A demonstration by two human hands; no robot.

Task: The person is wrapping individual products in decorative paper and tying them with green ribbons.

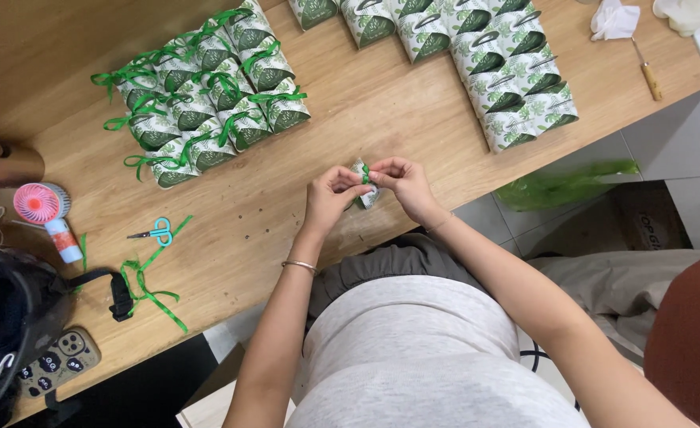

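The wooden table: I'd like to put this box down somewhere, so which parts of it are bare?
The table is bare in a strip between the ribbon-tied boxes and the untied boxes, down to both hands. Also bare: between the scissors and the left hand. Crowded: the left edge, with fan and loose ribbons.

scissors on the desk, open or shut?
Shut, as far as shows. The scissors lie flat on the table left of both hands, blades together in one thin point and teal handles side by side.
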